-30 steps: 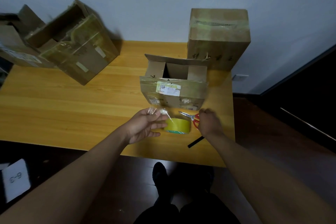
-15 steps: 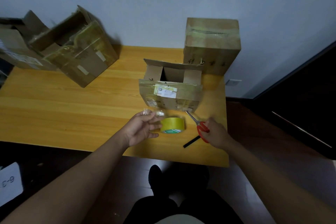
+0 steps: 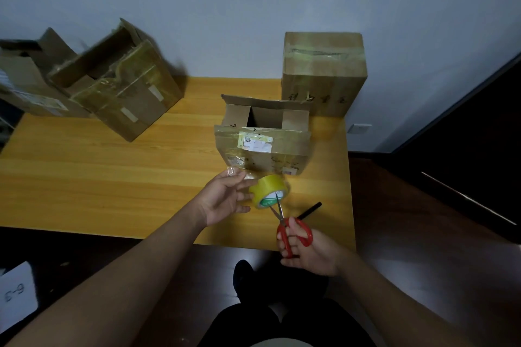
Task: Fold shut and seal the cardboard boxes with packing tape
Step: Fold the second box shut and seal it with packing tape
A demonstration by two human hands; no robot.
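A yellowish roll of clear packing tape is held up by the left hand, fingers curled loosely against its side, with a crinkled free end of tape stuck up at the fingertips. It's lifted just off the wooden desk, right in front of the small open cardboard box.

Red-handled scissors are gripped by the right hand, fingers wrapped round the loops, thumb on top. The blades are seen pointing up at the roll, tips overlapping its open core; whether they actually touch the tape can't be told from here.

The small box is seen upright near the desk's right edge, top flaps not folded in, front face covered with old tape and a white shipping label. Behind it, against the wall, a taller brown cardboard box is already taped shut across the top. Far left, a big battered open box is tilted over, with another worn box behind it at the desk's edge.

A black marker pen is left lying on the desk just beside the scissors. A white card marked "6-3" is down on the dark floor.
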